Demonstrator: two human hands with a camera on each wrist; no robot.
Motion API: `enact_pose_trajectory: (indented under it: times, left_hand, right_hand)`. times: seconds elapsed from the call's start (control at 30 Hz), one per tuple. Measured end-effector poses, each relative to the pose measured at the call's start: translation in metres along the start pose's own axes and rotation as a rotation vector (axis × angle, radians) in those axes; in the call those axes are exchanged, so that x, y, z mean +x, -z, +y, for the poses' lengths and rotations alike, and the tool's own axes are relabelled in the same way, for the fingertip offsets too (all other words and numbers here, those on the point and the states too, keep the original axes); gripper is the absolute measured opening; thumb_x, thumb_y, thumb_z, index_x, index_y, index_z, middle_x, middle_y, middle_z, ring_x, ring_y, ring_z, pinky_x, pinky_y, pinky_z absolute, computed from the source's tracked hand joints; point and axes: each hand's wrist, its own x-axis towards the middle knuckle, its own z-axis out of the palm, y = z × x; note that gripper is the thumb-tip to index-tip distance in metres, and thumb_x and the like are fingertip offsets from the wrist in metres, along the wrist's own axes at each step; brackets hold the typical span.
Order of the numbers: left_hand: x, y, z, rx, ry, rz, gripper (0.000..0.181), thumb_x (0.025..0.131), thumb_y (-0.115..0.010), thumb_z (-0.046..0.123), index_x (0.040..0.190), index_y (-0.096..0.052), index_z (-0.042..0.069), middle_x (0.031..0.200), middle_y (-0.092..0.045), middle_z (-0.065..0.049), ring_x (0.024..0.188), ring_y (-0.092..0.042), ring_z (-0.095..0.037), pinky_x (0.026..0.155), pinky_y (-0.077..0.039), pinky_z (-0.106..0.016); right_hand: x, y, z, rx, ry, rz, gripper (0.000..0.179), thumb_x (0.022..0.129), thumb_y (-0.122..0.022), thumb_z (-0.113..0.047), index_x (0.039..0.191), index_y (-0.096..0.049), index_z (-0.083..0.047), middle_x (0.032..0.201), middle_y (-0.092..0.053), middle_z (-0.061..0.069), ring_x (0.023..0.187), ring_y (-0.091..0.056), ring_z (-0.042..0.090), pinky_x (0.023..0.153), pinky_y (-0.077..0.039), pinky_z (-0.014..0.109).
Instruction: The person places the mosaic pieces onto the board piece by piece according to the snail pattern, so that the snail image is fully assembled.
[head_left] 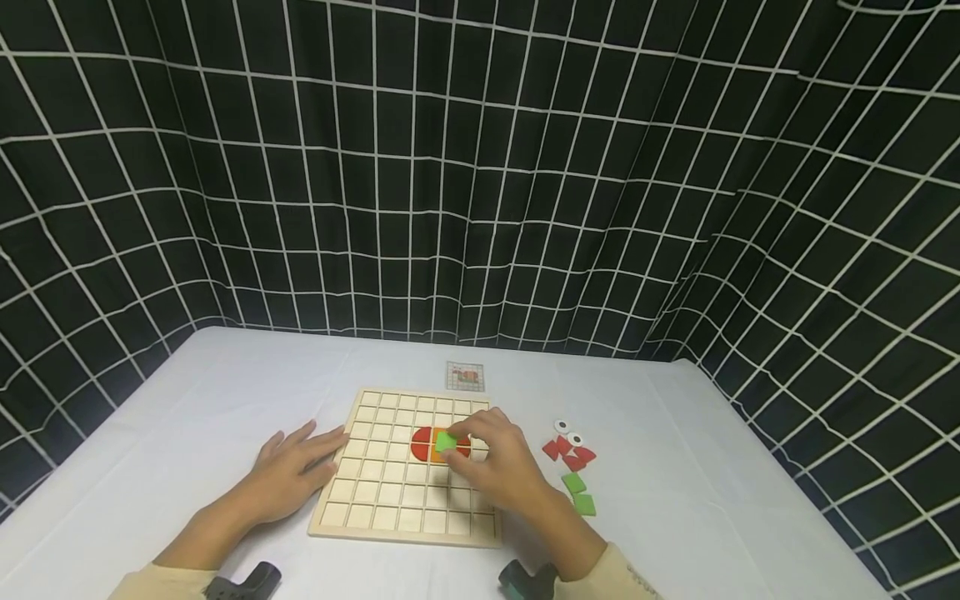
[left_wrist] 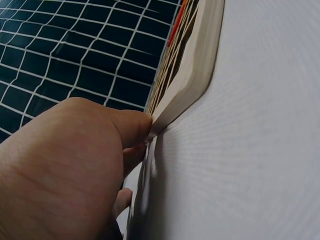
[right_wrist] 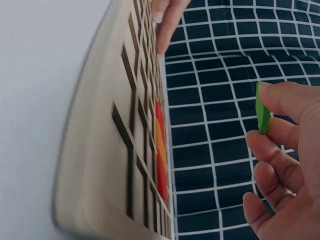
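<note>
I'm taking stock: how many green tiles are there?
3: one green tile in the right hand, above the board; two on the table to its right, one near the red pieces, the other farther from them. The hand may hide more.

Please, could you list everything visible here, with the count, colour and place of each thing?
Table: one, white-covered, foreground
Curtain: count unclear, black with white grid, around the table
Board: one, pale wood, on the table
Set pieces: count partly hidden, red and orange, on the board
Held tile: one, green, above the board
Loose tiles: two, green, right of the board
Red pieces: at least four, red, beyond the loose tiles
Eye discs: two, white with dark centres, beyond the red pieces
Card: one, multicoloured, behind the board
Sleeves: two, beige, on the forearms
Left hand: one, touching the board's left edge
Right hand: one, pinching the held tile
</note>
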Motion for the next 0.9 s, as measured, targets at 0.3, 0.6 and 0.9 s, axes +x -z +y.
enact_pose_trajectory:
  times: [0.3, 0.6, 0.9]
  left_hand:
    - [0.001, -0.001, -0.002, -0.014, 0.006, -0.017, 0.039, 0.098, -0.055, 0.026, 0.134, -0.058, 0.011, 0.143, -0.049, -0.005, 0.138, -0.024, -0.044, 0.106, 0.0, -0.066]
    - [-0.001, 0.003, 0.001, -0.007, 0.001, -0.012, 0.039, 0.098, -0.055, 0.026, 0.134, -0.059, 0.011, 0.142, -0.049, -0.006, 0.137, -0.024, -0.045, 0.106, -0.001, -0.066]
    - [0.0, 0.003, 0.0, -0.02, -0.002, -0.005, 0.039, 0.097, -0.055, 0.024, 0.133, -0.059, 0.009, 0.142, -0.049, -0.008, 0.137, -0.024, -0.046, 0.106, -0.001, -0.067]
  right_hand:
    - [-0.007, -0.017, 0.009, -0.031, -0.038, -0.062, 0.019, 0.078, -0.081, -0.012, 0.094, -0.072, -0.009, 0.086, -0.064, -0.008, 0.085, -0.053, 0.013, 0.075, -0.047, 0.029]
    - [-0.013, -0.026, 0.012, -0.089, -0.105, -0.164, 0.018, 0.082, -0.079, -0.022, 0.096, -0.073, -0.012, 0.091, -0.059, -0.011, 0.085, -0.047, 0.008, 0.074, -0.045, 0.025]
    - [-0.016, -0.027, 0.013, -0.16, -0.153, -0.206, 0.02, 0.083, -0.077, -0.026, 0.098, -0.073, -0.014, 0.097, -0.058, -0.011, 0.094, -0.048, 0.009, 0.082, -0.046, 0.031]
